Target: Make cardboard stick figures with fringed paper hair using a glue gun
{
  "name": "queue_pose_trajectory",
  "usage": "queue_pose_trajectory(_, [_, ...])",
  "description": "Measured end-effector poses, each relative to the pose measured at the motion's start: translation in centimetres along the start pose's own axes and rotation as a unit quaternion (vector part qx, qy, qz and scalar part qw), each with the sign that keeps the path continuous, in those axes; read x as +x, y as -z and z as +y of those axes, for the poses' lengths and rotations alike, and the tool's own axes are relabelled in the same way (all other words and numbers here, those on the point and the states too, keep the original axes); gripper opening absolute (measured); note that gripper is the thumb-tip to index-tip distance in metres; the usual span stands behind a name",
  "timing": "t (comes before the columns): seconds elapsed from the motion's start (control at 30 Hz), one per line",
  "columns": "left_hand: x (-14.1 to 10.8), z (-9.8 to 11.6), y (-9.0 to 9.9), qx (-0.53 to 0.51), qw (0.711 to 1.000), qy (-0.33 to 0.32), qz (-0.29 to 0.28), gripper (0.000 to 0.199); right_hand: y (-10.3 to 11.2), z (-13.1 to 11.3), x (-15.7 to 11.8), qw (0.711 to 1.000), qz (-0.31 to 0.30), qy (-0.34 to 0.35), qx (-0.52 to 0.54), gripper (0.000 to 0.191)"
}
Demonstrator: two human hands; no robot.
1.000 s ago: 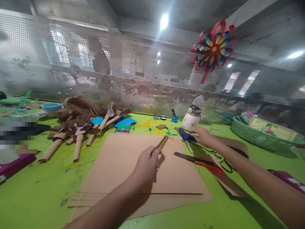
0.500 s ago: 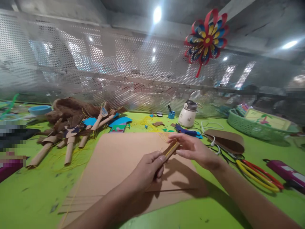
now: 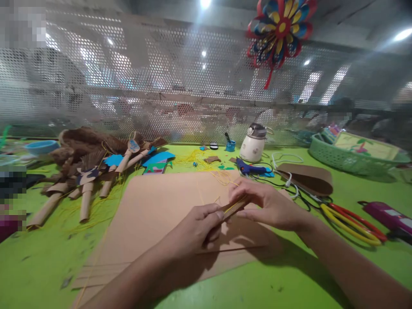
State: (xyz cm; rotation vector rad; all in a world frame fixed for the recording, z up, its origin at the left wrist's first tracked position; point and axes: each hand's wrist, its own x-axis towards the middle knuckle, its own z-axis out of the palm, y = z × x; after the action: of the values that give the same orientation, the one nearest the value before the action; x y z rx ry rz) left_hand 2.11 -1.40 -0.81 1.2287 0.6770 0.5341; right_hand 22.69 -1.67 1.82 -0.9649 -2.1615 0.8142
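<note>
Lit mainly from overhead, brighter across the green table [image 3: 251,287] than in the grey surroundings above. Flared at the top edge by 1 ceiling lamp [image 3: 205,3], with a bluish streak below, and at the upper right by 1 slanting lamp [image 3: 403,34]. Speckled with glare along the perforated screen [image 3: 180,81] and hazy behind it. Shadowed beneath the left hand [image 3: 202,225] and right hand [image 3: 273,206] on the brown sheets [image 3: 154,210], and more darkly on the table under the right forearm [image 3: 341,253]. Soft in fine detail, especially toward the outer edges; stretched there by wide-angle distortion, notably at the green basket [image 3: 350,161]. Masked by coarse pixel blocks at the left edge and upper-left corner.
</note>
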Motion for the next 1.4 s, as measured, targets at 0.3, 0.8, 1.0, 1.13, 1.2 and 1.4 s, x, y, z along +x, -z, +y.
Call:
queue_pose_trajectory(0.3, [0.1,-0.3,0.7,-0.106,0.992,0.034,-0.066,0.009,0.1,-0.3,-0.5,0.999,0.011,0.039,-0.033,0.016])
queue_pose_trajectory(0.8, [-0.1,-0.1,1.2,-0.183,0.980,0.055,-0.056,0.013,-0.6,0.4,-0.4,0.995,0.065,0.051,0.059,0.011])
queue_pose_trajectory(1.0, [-0.1,-0.3,1.4,-0.176,0.980,0.073,-0.060,0.040,-0.8,0.3,-0.4,0.994,0.053,0.015,0.093,0.008])
queue_pose_trajectory(1.13, [-0.2,-0.4,1.3,-0.154,0.982,0.068,-0.089,0.031,-0.6,0.4,-0.4,0.993,0.046,0.014,0.105,0.009])
queue_pose_trajectory(1.2, [-0.3,-0.5,1.3,-0.150,0.979,0.065,-0.125,0.025,-0.6,0.5,-0.6,0.993,0.039,0.018,0.110,0.009])
queue_pose_trajectory(1.4, [-0.1,-0.9,1.0,-0.153,0.962,0.067,-0.216,0.022,-0.9,0.4,-0.7,0.981,-0.010,-0.005,0.196,0.009])
